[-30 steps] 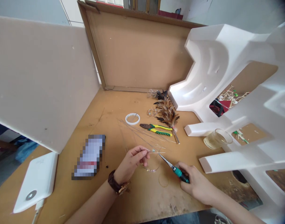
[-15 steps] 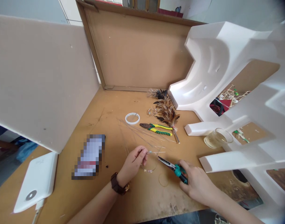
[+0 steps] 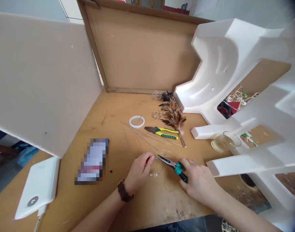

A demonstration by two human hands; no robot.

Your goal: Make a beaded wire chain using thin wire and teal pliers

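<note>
My left hand (image 3: 142, 167) pinches a thin beaded wire (image 3: 154, 175) between thumb and fingers; small pale beads hang from it in a loop below the fingertips. In my right hand (image 3: 198, 177) are long-nose pliers (image 3: 172, 165) with teal and black handles, their tips right at the wire end by the left fingertips. Whether the jaws touch the wire is too small to tell. Beyond the hands lie combination pliers (image 3: 161, 132) with yellow-green handles, several loose thin wires (image 3: 142, 138) and a white ring-shaped spool (image 3: 137, 121).
A feather bundle (image 3: 172, 112) lies by white foam packing (image 3: 217, 64) on the right, with a glass cup (image 3: 225, 141) beside it. To the left are a blurred-out phone (image 3: 93, 161) and a white power bank (image 3: 37, 187). Cardboard (image 3: 147, 51) stands behind; a thin ring (image 3: 169, 185) lies near the front.
The right hand has moved left with the long-nose pliers, bringing their tips to the wire by my left fingertips. My left hand has shifted and turned slightly.
</note>
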